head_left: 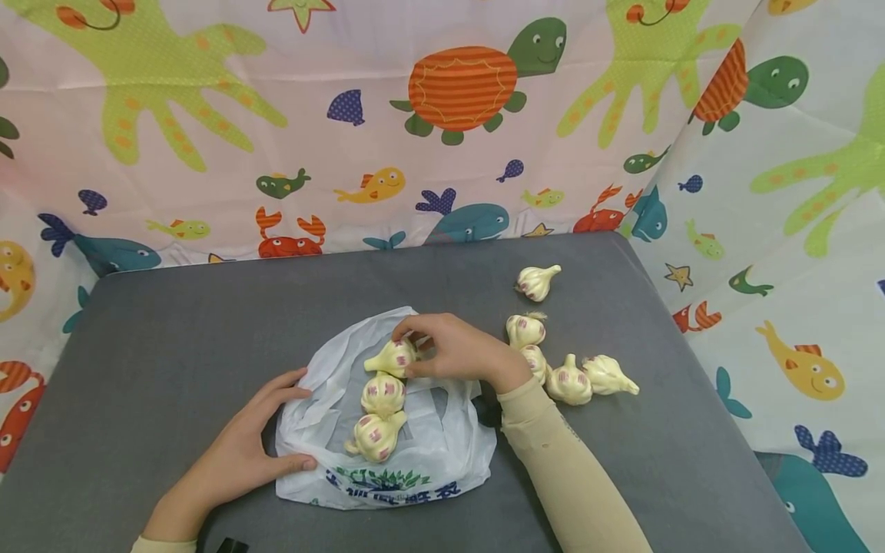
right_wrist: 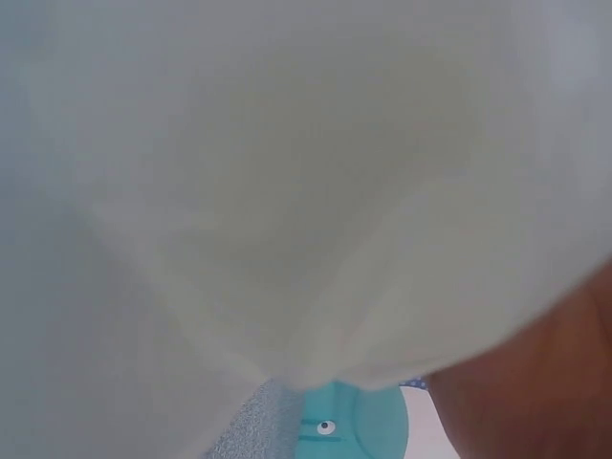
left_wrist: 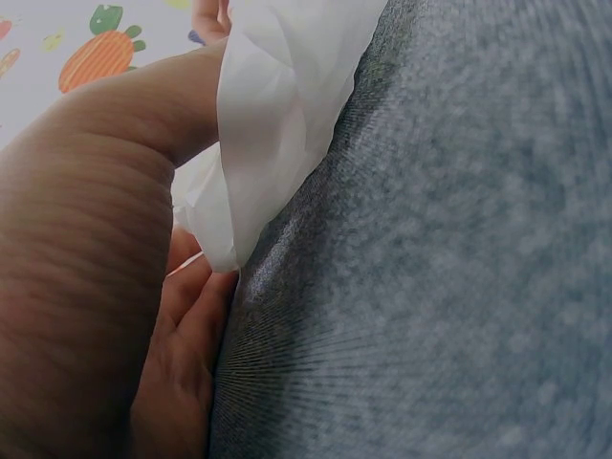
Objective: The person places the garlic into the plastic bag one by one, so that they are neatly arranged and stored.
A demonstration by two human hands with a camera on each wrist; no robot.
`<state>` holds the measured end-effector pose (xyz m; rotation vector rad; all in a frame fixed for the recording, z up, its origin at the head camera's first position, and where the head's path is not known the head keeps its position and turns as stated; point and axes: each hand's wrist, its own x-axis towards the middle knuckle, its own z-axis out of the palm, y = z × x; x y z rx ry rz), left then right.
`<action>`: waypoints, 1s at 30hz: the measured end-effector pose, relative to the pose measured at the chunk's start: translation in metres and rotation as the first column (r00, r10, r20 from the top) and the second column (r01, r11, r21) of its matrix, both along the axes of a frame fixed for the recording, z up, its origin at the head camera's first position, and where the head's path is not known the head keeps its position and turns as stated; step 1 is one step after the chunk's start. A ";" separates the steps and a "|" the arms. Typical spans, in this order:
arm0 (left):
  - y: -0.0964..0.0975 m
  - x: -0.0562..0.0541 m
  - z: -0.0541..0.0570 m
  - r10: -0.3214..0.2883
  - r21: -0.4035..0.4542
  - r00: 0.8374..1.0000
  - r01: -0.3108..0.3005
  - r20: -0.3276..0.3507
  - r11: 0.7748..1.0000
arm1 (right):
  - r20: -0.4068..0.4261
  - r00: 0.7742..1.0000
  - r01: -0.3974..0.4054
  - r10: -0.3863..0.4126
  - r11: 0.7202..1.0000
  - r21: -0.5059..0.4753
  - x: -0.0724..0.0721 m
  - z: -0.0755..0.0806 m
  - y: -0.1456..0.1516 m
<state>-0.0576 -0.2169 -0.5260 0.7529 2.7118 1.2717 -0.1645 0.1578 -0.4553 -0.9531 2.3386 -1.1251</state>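
A white plastic bag (head_left: 318, 453) with green and blue print lies on the table, its mouth spread. Three garlic bulbs line up inside it: an upper one (head_left: 392, 358), a middle one (head_left: 382, 394) and a lower one (head_left: 376, 438). My right hand (head_left: 459, 349) reaches over the bag and holds the upper bulb between thumb and fingers. At the bag's left side, my left hand (head_left: 238, 442) has its thumb and fingers spread along the edge. White plastic (left_wrist: 277, 115) passes beside that hand in the left wrist view. Pale plastic (right_wrist: 287, 191) fills most of the right wrist view.
Right of the bag lie more garlic bulbs: one (head_left: 538, 283) near the back, one (head_left: 525, 330) below it, one (head_left: 569, 382) by my right forearm and one (head_left: 608, 375) farther right. The grey table (head_left: 207, 330) meets a sea-animal curtain (head_left: 359, 69) at the back.
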 end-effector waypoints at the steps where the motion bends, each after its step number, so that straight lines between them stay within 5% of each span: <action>1: 0.000 0.000 0.000 0.000 0.000 1.000 0.000 -0.002 1.000 | -0.004 1.000 0.000 0.000 1.000 0.000 0.000 0.000 0.000; 30: -0.001 -0.001 -0.001 -0.006 0.009 1.000 0.006 -0.015 1.000 | -0.062 0.997 0.042 -0.039 0.999 0.034 0.001 0.009 0.007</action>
